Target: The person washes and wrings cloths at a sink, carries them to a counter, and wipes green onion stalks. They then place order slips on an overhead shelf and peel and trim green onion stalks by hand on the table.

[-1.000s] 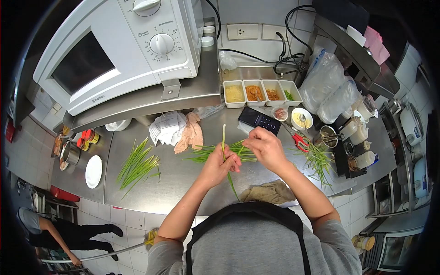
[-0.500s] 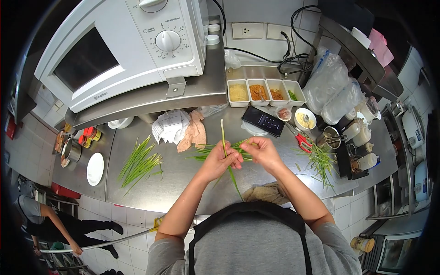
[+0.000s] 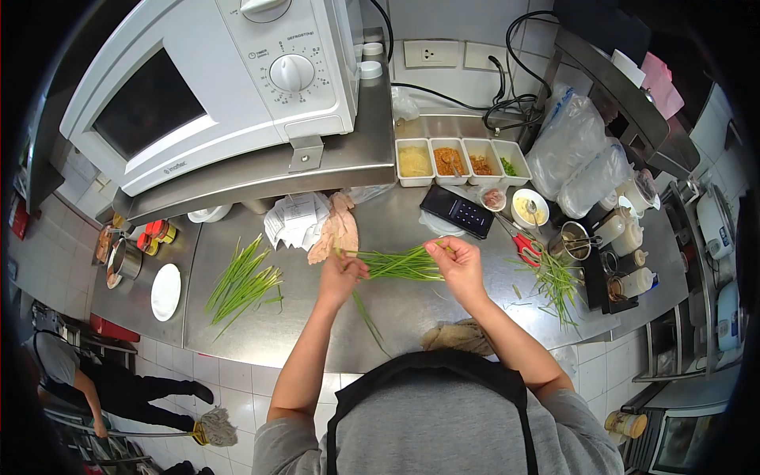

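Between my hands a bunch of long green chives lies across the steel counter. My left hand is at the bunch's left end, its fingers closed on a single chive stalk, whose green end trails down toward the counter's front edge. At the other end is my right hand, thumb and fingertips pinched together; a bit of green shows there, but what they grip is unclear. Another pile of chives lies to the left. On the right, loose green trimmings lie by red-handled scissors.
Behind the hands are a crumpled pinkish cloth, a black phone and white food tubs. A microwave stands on the raised shelf. A brown towel lies at the front edge. At lower left a person holds a mop.
My left hand has moved left with the stalk, which now hangs below it. My right hand has barely moved. The other person's mop head has come into view.
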`<action>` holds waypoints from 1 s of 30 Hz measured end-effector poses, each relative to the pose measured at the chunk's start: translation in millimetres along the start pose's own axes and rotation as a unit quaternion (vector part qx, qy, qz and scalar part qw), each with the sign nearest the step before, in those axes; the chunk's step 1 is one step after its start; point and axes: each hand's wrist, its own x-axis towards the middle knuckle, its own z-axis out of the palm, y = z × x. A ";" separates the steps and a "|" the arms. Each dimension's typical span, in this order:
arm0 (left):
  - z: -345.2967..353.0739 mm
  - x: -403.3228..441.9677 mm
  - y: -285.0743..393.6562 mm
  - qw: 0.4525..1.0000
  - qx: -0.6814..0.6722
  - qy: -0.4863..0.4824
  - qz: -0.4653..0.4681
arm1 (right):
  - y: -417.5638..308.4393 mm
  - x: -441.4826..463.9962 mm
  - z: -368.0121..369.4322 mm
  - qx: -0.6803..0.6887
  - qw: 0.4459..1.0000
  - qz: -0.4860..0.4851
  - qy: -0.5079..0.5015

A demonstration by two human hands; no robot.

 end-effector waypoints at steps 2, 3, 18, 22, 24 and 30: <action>-9.7 -1.6 -3.5 0.999 0.009 0.037 -0.010 | 1.5 3.2 0.4 0.020 1.000 0.011 0.013; -15.2 -5.5 -5.9 0.999 -0.003 0.032 -0.016 | 8.5 7.9 -3.2 0.013 1.000 0.026 0.011; 43.5 -36.3 50.4 0.953 -0.121 -0.272 -0.057 | 5.5 2.7 0.5 -0.098 0.981 0.064 -0.155; 44.2 -37.7 54.8 0.965 -0.099 -0.238 -0.038 | 0.4 6.2 -6.8 -0.025 0.988 0.110 -0.102; 36.1 -39.2 48.9 0.969 -0.094 -0.222 -0.058 | -1.7 9.0 -12.1 0.008 0.991 0.118 -0.069; 18.8 -49.3 48.0 0.976 -0.061 -0.198 -0.074 | -14.8 16.2 -29.4 0.013 0.997 0.070 -0.017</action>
